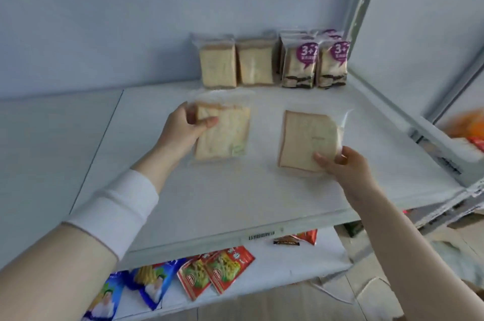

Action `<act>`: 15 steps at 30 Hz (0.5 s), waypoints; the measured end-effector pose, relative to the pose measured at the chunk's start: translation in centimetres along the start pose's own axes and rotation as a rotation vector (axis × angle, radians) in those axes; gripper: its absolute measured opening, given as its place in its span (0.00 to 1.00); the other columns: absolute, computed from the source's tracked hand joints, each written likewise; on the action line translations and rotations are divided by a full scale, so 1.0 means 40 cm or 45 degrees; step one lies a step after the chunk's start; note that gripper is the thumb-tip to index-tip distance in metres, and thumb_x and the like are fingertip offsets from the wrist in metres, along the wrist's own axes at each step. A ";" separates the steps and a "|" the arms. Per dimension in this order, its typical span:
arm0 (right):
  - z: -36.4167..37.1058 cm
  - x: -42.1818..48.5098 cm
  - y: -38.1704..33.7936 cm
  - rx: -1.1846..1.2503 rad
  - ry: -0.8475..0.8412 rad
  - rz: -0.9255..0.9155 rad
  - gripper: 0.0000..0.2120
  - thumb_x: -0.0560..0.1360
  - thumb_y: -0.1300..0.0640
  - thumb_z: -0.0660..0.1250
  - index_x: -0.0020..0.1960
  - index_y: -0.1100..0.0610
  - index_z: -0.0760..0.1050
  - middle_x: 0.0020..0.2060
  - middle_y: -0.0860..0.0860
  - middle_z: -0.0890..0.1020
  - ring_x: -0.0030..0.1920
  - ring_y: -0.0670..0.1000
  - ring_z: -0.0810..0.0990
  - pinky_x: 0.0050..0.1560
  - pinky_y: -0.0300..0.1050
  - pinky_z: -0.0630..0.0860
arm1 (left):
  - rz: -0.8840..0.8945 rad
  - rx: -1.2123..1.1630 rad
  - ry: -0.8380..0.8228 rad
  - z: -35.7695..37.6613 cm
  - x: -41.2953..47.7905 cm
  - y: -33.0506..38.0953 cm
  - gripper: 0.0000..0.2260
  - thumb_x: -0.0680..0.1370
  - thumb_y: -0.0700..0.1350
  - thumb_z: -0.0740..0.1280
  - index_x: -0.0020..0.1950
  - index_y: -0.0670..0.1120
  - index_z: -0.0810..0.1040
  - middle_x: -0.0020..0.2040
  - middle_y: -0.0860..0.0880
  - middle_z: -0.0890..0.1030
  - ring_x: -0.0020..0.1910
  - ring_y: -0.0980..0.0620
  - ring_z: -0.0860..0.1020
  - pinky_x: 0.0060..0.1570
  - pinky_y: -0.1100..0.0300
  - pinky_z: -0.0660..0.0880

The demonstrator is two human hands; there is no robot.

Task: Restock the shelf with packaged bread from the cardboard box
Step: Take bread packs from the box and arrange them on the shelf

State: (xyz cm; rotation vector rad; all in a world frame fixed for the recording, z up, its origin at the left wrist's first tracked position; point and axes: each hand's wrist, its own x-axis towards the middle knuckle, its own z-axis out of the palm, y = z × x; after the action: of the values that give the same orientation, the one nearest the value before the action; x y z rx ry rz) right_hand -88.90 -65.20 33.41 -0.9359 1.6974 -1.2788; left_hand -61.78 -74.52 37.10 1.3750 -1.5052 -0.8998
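Observation:
Two clear-wrapped bread packs hover just above the white shelf [235, 200]. My left hand [187, 128] grips the top left corner of one bread pack [225, 134]. My right hand [343, 166] pinches the lower right corner of the other bread pack [306, 137]. At the back of the shelf two more plain bread packs [237, 64] stand upright side by side. Right of them stand purple-labelled bread packs [315, 65] in rows. No cardboard box shows.
A grey metal upright [366, 1] and shelf frame bound the right side. On the lower shelf lie red snack packets [217, 271] and blue packets [146, 286]. Orange goods [468, 124] sit on the neighbouring shelf at right.

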 end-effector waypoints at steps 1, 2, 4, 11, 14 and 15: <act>0.031 0.051 -0.014 -0.007 0.002 -0.019 0.13 0.68 0.59 0.74 0.50 0.60 0.76 0.44 0.56 0.81 0.45 0.55 0.79 0.53 0.52 0.76 | -0.009 -0.020 0.024 0.003 0.040 -0.018 0.15 0.71 0.41 0.72 0.54 0.45 0.72 0.44 0.53 0.78 0.42 0.56 0.76 0.42 0.66 0.73; 0.062 0.105 -0.029 -0.013 -0.012 -0.036 0.13 0.68 0.59 0.74 0.50 0.60 0.76 0.42 0.57 0.82 0.45 0.54 0.79 0.52 0.51 0.76 | -0.023 -0.052 0.055 0.009 0.083 -0.033 0.16 0.71 0.41 0.72 0.55 0.45 0.70 0.43 0.55 0.77 0.41 0.59 0.75 0.40 0.70 0.73; 0.123 0.225 -0.056 -0.040 -0.044 -0.086 0.13 0.67 0.58 0.75 0.49 0.59 0.76 0.45 0.64 0.81 0.44 0.53 0.77 0.51 0.53 0.76 | -0.046 -0.100 0.123 0.027 0.177 -0.059 0.18 0.72 0.40 0.72 0.57 0.44 0.69 0.42 0.56 0.76 0.40 0.62 0.74 0.35 0.77 0.72; 0.298 0.567 -0.101 -0.066 -0.035 -0.187 0.17 0.69 0.58 0.73 0.34 0.56 0.64 0.32 0.49 0.65 0.32 0.47 0.64 0.34 0.39 0.62 | -0.041 -0.200 0.294 0.102 0.476 -0.137 0.14 0.69 0.45 0.74 0.50 0.50 0.73 0.44 0.52 0.78 0.38 0.62 0.77 0.40 0.71 0.74; 0.340 0.632 -0.085 -0.196 0.091 -0.287 0.16 0.67 0.56 0.74 0.36 0.57 0.66 0.35 0.50 0.68 0.35 0.49 0.66 0.33 0.35 0.63 | -0.027 -0.209 0.408 0.134 0.548 -0.159 0.14 0.62 0.56 0.72 0.41 0.54 0.70 0.45 0.47 0.76 0.42 0.53 0.75 0.45 0.60 0.72; 0.351 0.643 -0.082 -0.209 0.141 -0.311 0.15 0.66 0.57 0.75 0.38 0.55 0.68 0.36 0.50 0.70 0.36 0.49 0.68 0.34 0.33 0.65 | -0.034 -0.199 0.450 0.142 0.562 -0.165 0.15 0.62 0.59 0.70 0.41 0.55 0.71 0.45 0.46 0.77 0.43 0.52 0.75 0.45 0.58 0.73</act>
State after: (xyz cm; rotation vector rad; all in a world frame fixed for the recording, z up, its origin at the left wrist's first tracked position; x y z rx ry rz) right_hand -86.38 -94.37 30.04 -1.2196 1.8386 -1.3866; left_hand -64.74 -97.90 31.97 1.3594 -1.1276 -0.7284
